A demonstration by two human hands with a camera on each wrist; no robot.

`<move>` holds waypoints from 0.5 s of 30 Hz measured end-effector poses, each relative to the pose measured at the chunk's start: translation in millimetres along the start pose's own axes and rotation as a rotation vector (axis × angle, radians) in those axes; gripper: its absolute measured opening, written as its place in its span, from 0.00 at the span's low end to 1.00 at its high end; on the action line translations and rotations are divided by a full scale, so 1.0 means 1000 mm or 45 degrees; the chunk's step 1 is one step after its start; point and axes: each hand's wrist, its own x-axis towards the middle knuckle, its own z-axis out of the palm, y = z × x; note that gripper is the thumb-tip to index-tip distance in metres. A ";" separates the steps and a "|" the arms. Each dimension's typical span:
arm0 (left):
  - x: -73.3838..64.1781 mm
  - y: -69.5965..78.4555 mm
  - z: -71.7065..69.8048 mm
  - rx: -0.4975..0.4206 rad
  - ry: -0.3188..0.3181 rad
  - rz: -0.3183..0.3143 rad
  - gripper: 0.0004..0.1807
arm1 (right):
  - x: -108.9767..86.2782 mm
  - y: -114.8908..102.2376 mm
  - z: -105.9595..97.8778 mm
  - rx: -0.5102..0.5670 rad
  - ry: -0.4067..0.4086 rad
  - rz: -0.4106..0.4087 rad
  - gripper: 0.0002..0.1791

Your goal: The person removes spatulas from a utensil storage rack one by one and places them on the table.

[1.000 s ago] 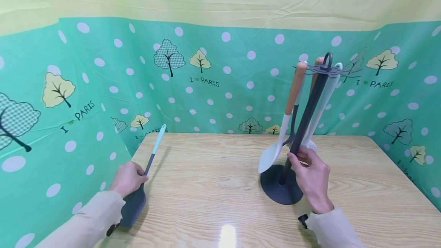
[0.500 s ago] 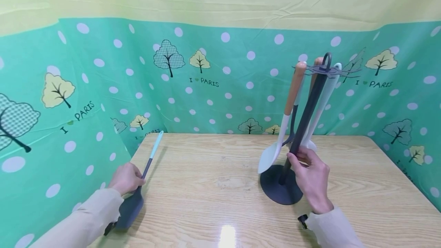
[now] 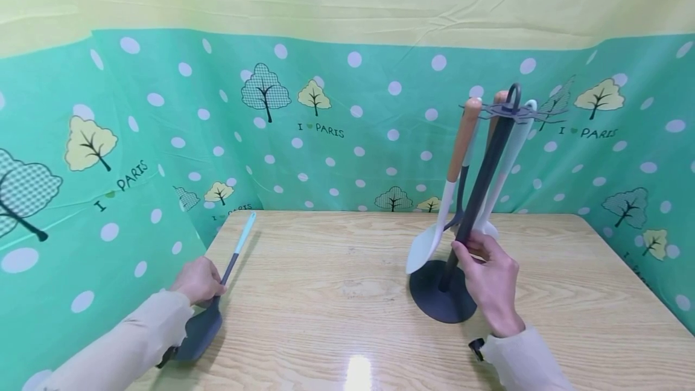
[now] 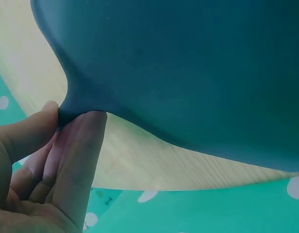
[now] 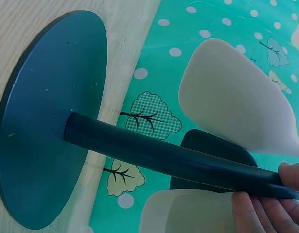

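At the table's left side my left hand point(image 3: 198, 282) pinches a spatula point(image 3: 202, 333) where its dark shaft meets the broad dark head. Its light-blue handle end points away towards the back of the table. In the left wrist view thumb and fingers hold the neck of the dark head point(image 4: 178, 73). On the right, my right hand point(image 3: 491, 279) grips the black post of a utensil stand point(image 3: 485, 180) low down. Several utensils hang from the stand's top ring, among them a white turner point(image 3: 426, 249) with a wooden handle. The stand's round base point(image 5: 47, 121) rests on the table.
A pale wooden table point(image 3: 326, 294) spans the view, with bare wood between the two hands. Green and yellow patterned cloth point(image 3: 336, 95) encloses it at the back and sides. The left forearm passes close to the cloth on that side.
My left hand has shifted slightly left and towards me with the spatula, whose handle end has come lower in the view. The right hand and the stand have stayed in place.
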 end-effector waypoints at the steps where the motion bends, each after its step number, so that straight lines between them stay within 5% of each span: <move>1: 0.000 0.000 0.000 -0.002 -0.009 -0.009 0.06 | 0.000 0.000 0.000 -0.001 -0.001 -0.002 0.13; 15: 0.003 -0.010 0.001 0.028 -0.054 -0.026 0.07 | 0.000 0.000 0.001 -0.016 -0.006 0.008 0.13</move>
